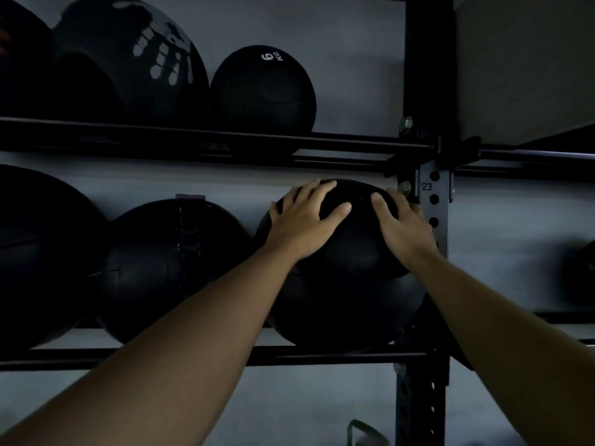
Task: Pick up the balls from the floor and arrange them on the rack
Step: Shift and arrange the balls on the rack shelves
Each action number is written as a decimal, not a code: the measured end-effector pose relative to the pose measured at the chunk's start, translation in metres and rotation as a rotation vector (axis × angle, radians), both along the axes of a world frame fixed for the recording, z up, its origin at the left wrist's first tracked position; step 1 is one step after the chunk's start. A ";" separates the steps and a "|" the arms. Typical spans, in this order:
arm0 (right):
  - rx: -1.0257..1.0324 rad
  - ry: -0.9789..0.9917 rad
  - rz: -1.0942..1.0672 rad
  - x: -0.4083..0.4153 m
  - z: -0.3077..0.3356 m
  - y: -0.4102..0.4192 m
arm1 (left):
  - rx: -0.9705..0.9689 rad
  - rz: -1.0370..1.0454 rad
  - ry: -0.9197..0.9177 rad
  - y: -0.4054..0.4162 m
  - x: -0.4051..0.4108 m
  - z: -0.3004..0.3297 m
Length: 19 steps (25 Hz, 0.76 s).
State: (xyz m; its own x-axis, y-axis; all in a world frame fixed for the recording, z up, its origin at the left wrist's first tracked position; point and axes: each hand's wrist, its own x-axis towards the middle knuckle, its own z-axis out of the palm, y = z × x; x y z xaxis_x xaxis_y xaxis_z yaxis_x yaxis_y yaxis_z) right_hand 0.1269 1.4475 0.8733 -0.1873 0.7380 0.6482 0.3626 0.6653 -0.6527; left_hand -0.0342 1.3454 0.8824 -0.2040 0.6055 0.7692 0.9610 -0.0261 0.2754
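A large black ball (344,294) rests on the lower shelf rails of the black rack (193,357), hard against the grey perforated upright (434,217) on its right. My left hand (302,220) lies spread over the ball's upper left. On the upper right of the ball my right hand (402,223) presses, its fingers between ball and upright. Both hands grip the ball. Two more black balls sit to its left on the same shelf, a medium one (170,268) and a big one (42,252).
The upper shelf rail (225,140) carries a black ball marked 6 KG (264,88), a bigger ball with white print (128,59) and another at the far left. A dark round object (582,275) shows at the right edge. A grey wall stands behind.
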 end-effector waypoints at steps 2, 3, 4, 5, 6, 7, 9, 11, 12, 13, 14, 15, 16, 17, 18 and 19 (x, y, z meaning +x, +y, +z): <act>0.024 0.010 -0.035 -0.004 -0.003 -0.004 | 0.027 -0.003 0.006 0.001 -0.001 -0.003; 0.033 0.011 -0.051 -0.007 -0.004 -0.006 | 0.045 -0.007 0.000 0.001 -0.003 -0.006; 0.040 0.010 -0.061 -0.010 -0.004 -0.008 | 0.066 -0.008 -0.002 0.000 -0.007 -0.009; 0.050 -0.004 -0.068 -0.014 -0.004 -0.011 | 0.088 -0.012 -0.010 -0.001 -0.012 -0.012; 0.062 -0.033 -0.075 -0.017 -0.003 -0.013 | 0.112 -0.023 -0.030 -0.003 -0.017 -0.015; 0.077 -0.063 -0.084 -0.020 -0.003 -0.015 | 0.133 -0.033 -0.047 -0.004 -0.021 -0.017; 0.092 -0.099 -0.103 -0.023 -0.002 -0.019 | 0.159 -0.044 -0.060 -0.006 -0.026 -0.021; 0.095 -0.116 -0.105 -0.023 -0.002 -0.020 | 0.161 -0.032 -0.060 -0.006 -0.025 -0.022; 0.095 -0.127 -0.101 -0.022 -0.002 -0.020 | 0.153 -0.023 -0.058 -0.007 -0.024 -0.020; 0.090 -0.140 -0.099 -0.020 -0.001 -0.019 | 0.130 -0.016 -0.057 -0.008 -0.022 -0.019; 0.084 -0.157 -0.106 -0.017 0.000 -0.018 | 0.089 -0.016 -0.053 -0.009 -0.019 -0.016; 0.084 -0.186 -0.122 -0.014 0.002 -0.017 | 0.038 -0.011 -0.038 -0.011 -0.016 -0.013; 0.104 -0.225 -0.148 -0.014 0.005 -0.020 | -0.020 0.010 -0.012 -0.016 -0.019 -0.009; 0.152 -0.257 -0.182 -0.017 0.010 -0.026 | -0.072 0.041 0.018 -0.023 -0.024 -0.006; 0.226 -0.270 -0.202 -0.023 0.015 -0.034 | -0.101 0.081 0.045 -0.032 -0.033 -0.002; 0.314 -0.259 -0.192 -0.034 0.020 -0.044 | -0.107 0.135 0.067 -0.044 -0.047 0.001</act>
